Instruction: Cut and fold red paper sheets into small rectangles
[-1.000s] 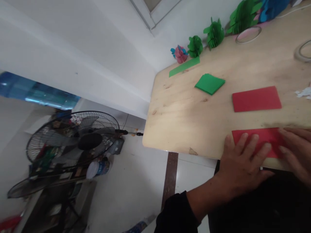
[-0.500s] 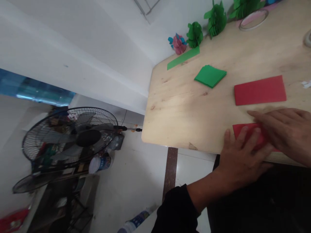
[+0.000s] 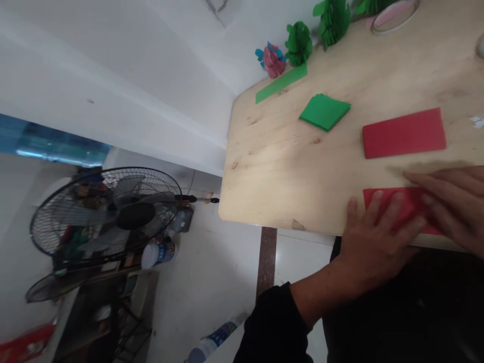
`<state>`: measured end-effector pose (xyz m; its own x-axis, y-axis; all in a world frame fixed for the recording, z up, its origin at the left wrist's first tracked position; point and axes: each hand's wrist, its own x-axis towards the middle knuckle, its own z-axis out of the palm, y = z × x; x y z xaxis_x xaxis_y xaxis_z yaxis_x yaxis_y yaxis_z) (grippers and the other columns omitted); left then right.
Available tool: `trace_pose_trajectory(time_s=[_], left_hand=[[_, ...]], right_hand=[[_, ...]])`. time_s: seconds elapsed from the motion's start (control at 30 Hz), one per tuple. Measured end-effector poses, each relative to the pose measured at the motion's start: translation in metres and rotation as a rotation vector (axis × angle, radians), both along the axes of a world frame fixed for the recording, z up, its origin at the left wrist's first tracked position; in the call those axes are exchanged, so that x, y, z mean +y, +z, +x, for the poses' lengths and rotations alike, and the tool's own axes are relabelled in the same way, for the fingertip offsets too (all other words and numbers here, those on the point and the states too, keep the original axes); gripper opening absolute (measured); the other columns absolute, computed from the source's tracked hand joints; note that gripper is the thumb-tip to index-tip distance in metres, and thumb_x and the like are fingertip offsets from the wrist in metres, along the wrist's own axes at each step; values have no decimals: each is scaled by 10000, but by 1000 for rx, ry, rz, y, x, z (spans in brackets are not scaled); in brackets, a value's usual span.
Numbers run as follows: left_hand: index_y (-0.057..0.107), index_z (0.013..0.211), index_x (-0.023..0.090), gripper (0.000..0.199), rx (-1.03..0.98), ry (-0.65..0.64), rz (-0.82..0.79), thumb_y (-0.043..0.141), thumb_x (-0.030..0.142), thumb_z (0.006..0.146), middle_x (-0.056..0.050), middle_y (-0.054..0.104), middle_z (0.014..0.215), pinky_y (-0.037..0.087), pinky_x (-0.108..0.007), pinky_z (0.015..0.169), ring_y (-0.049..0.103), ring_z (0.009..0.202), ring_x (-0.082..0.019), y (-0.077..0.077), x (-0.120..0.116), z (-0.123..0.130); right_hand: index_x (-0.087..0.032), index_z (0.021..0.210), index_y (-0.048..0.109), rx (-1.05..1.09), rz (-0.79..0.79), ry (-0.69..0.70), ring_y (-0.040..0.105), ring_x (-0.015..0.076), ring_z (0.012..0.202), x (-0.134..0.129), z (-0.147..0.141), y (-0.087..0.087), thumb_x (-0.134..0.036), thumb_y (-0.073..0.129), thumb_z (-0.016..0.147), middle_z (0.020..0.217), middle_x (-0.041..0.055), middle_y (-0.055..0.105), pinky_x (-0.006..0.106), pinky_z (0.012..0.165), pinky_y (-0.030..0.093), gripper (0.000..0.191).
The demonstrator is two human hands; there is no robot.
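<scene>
And it's a paper-craft corner, whether home or small workshop the view can't settle: red paper (image 3: 413, 200) on a wooden tabletop (image 3: 264, 186), stacked green paper squares (image 3: 325, 112) farther over, pleated green paper figures (image 3: 298, 44) lining the white wall (image 3: 242, 55). Off the table's end, a caged fan (image 3: 135, 217), a plastic tub (image 3: 159, 253), a pale floor (image 3: 204, 277), crowded clutter.

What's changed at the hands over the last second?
The right hand moved over the near red paper toward the left hand, then partway back right. No visible pick-up or release. The left hand stayed on that paper; the far red paper, green paper stack and green strip stayed put.
</scene>
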<state>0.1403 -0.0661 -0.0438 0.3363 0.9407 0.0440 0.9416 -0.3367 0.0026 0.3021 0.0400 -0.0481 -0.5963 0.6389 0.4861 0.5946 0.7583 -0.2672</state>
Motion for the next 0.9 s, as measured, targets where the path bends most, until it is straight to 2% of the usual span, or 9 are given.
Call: trace_pose_trajectory(time_s=[0.07, 0.13, 0.2, 0.3, 0.43, 0.57, 0.67, 0.77, 0.9], left_hand=[[316, 1504, 310, 534, 8, 0, 28, 232, 443, 994, -52, 326, 1572, 281, -593, 1108, 251, 1468, -320, -1, 0, 0], [334, 1500, 298, 534, -2, 1, 66, 290, 436, 986, -68, 339, 1564, 320, -597, 1095, 277, 1456, -333, -3, 1, 0], [384, 1478, 284, 535, -17, -7, 96, 372, 436, 966, -85, 349, 1557, 344, -608, 1088, 293, 1447, -350, -6, 1, 0], [413, 1463, 279, 538, -20, -16, 120, 422, 442, 950, -96, 349, 1557, 346, -625, 1084, 307, 1434, -370, -9, 1, 0], [325, 1507, 266, 565, 18, -13, 108, 374, 417, 965, -78, 338, 1569, 317, -609, 1098, 273, 1447, -360, -10, 1, 0], [308, 1513, 211, 614, 71, 3, 44, 415, 403, 940, -53, 276, 1600, 291, -581, 1129, 127, 1498, -322, -7, -2, -6], [284, 1520, 171, 640, 86, 8, -9, 426, 390, 936, -61, 237, 1614, 302, -573, 1135, 44, 1513, -304, -2, -6, -14], [252, 1528, 157, 622, 62, 2, -51, 384, 352, 951, -68, 231, 1615, 300, -572, 1145, 60, 1514, -293, 3, -8, -18], [251, 1525, 150, 625, 39, -1, -66, 391, 333, 944, -82, 237, 1612, 293, -585, 1147, 73, 1512, -299, 3, -9, -18]], right_hand=[[-478, 1461, 306, 14, -75, -18, 617, 343, 1047, -13, 13, 2, -301, 503, 937, 1110, 57, 678, 501, 837, 415, 588], [-535, 1435, 304, 45, -161, -25, 593, 330, 1119, -28, 24, 3, -275, 558, 910, 1164, 32, 671, 533, 909, 415, 638], [-525, 1430, 322, 80, -182, 15, 595, 301, 1128, -41, 30, 3, -265, 578, 894, 1195, 16, 666, 539, 964, 417, 648], [-445, 1448, 352, 102, -122, 68, 609, 284, 1108, -52, 31, 1, -226, 576, 882, 1215, 32, 661, 525, 992, 421, 647], [-398, 1477, 313, 75, -100, 50, 608, 295, 1114, -59, 31, -1, -158, 614, 850, 1243, 66, 642, 527, 1006, 415, 736], [-364, 1492, 290, 62, -77, 89, 601, 303, 1125, -60, 34, -4, -146, 565, 878, 1256, 86, 629, 553, 1016, 404, 707], [-347, 1496, 289, 40, -23, 123, 623, 287, 1085, -57, 37, -6, -167, 560, 886, 1239, 78, 640, 525, 1000, 419, 692], [-336, 1497, 297, -7, 38, 121, 631, 294, 1064, -55, 36, -7, -211, 580, 878, 1226, 80, 647, 505, 969, 434, 691], [-352, 1508, 246, -55, 21, 84, 583, 336, 1149, -63, 24, -9, -281, 485, 933, 1284, 116, 607, 551, 947, 419, 627]])
